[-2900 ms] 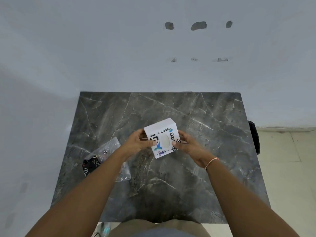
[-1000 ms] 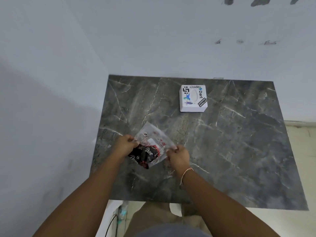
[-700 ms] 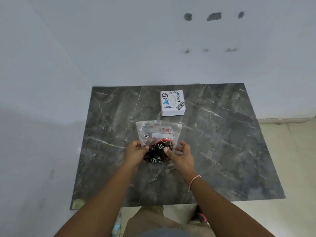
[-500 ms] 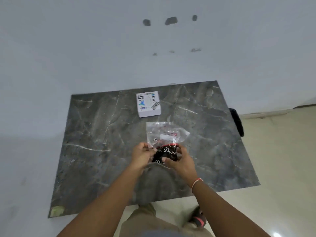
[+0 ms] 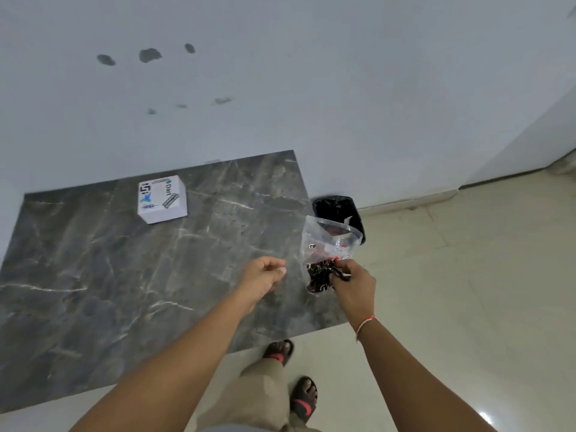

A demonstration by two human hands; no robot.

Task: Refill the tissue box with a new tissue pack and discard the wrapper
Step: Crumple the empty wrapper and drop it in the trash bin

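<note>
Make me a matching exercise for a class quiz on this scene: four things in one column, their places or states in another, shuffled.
1. tissue box
2. wrapper
3. bin
4. left hand

A. on the floor beside the table
B. pinched in the right hand
C. empty, over the tabletop
D. standing on the table near the wall

Pairs: 1-D, 2-B, 3-A, 4-C

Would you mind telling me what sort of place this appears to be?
Probably a sparsely furnished room indoors: a marble-look table against a plain wall, a tiled floor, and a lined bin beside the table.
</note>
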